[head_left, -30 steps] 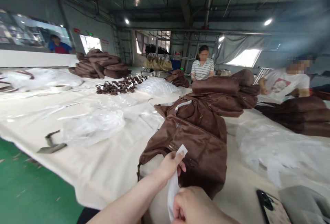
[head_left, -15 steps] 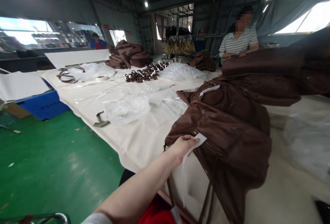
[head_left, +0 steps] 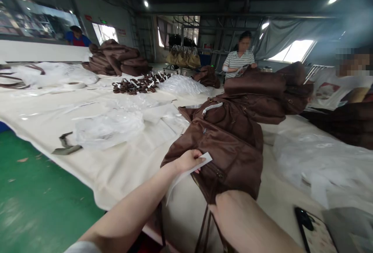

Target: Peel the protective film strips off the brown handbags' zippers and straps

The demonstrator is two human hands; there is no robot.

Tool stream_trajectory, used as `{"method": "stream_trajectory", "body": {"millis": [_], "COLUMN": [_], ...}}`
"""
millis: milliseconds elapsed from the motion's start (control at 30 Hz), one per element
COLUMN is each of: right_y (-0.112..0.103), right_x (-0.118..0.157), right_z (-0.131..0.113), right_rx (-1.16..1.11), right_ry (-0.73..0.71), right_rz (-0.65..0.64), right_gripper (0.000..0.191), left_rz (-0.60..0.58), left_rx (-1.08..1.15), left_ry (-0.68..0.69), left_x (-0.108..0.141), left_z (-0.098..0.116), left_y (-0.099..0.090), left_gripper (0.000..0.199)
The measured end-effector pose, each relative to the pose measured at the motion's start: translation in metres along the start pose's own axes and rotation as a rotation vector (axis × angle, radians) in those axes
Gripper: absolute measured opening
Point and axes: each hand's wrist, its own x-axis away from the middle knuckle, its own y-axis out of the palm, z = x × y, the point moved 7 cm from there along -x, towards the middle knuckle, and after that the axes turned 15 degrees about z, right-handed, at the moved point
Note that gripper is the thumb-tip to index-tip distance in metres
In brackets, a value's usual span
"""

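While left hand (head_left: pixel 189 161) pinches white strip (head_left: pixel 208 157), right hand (head_left: pixel 225 203) by bag (head_left: pixel 233 154), grip unclear, bare table edge (head_left: pixel 94 185) leftward

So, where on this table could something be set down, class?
Pale cloth shows bare between the crumpled film and the table's near-left edge; a narrower strip lies between the front brown bag and the clear plastic at right. Crowded: the far side, with a brown heap, small brown bundles and stacked brown goods.

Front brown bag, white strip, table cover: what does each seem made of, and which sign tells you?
Bag: probably leather or imitation, with a soft sheen along its creases. Strip: perhaps paper or plastic, matt, thin and bending. Cover: likely fabric, dull cream, softly rippled.
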Motion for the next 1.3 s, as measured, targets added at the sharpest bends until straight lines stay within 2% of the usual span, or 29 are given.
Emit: {"method": "stream_trajectory", "body": {"millis": [67,167,267,333,433,500,600,667,733,800,833,933,1067,1200,1300], "right_y": [0.006,0.02,0.025,0.021,0.015,0.019,0.036,0.046,0.049,0.041,0.035,0.017,0.005,0.003,0.003], "right_x": [-0.012,-0.034,-0.06,-0.077,-0.097,-0.101,-0.09,-0.075,-0.059,-0.048,-0.045,-0.041,-0.042,-0.045,-0.046], "right_z": [0.009,0.017,0.021,0.028,0.037,0.041,0.04,0.03,0.013,-0.005,-0.012,-0.024,-0.023,-0.017,-0.016], "right_rx": [0.09,0.118,0.058,0.03,-0.052,-0.159,-0.353,-0.664,-1.116,-1.483,-1.567,-1.665,-1.724,-1.767,-1.754], "right_ry": [0.107,0.204,0.201,0.208,0.214,0.231,0.248,0.28,0.327,0.348,0.338,0.303,0.3,0.337,0.36], "right_rz": [-0.027,-0.013,0.069,0.106,0.104,0.039,-0.08,-0.166,-0.267,-0.341,-0.351,-0.319,-0.203,-0.061,-0.013], "right_gripper": [0.047,0.061,0.043,0.027,0.014,0.015,0.02,0.022,0.024,0.026,0.026,0.02,0.012,0.011,0.012], "left_rz": [0.036,0.205,0.281,0.224,0.146,0.146,0.211,0.288,0.343,0.336,0.32,0.246,0.092,0.029,0.009], "left_rx": [-0.034,-0.198,-0.462,-0.523,-0.519,-0.508,-0.452,-0.26,-0.01,0.145,0.183,0.274,0.266,0.1,0.016], "left_ry": [0.019,0.154,0.246,0.209,0.155,0.141,0.139,0.136,0.11,0.068,0.046,-0.019,-0.087,-0.021,0.055], "left_x": [0.002,0.005,0.004,0.003,0.009,0.019,0.038,0.053,0.07,0.089,0.098,0.121,0.139,0.145,0.146], "left_z": [-0.003,0.006,0.014,0.009,-0.004,-0.013,-0.02,-0.017,-0.011,-0.001,0.004,0.015,0.016,0.015,0.017], "left_y": [-0.009,-0.036,-0.062,-0.074,-0.085,-0.087,-0.087,-0.087,-0.085,-0.08,-0.077,-0.07,-0.068,-0.07,-0.069], "left_gripper": [0.028,0.023,0.018,0.016,0.016,0.017,0.021,0.026,0.033,0.036,0.037,0.039,0.039,0.034,0.032]}}
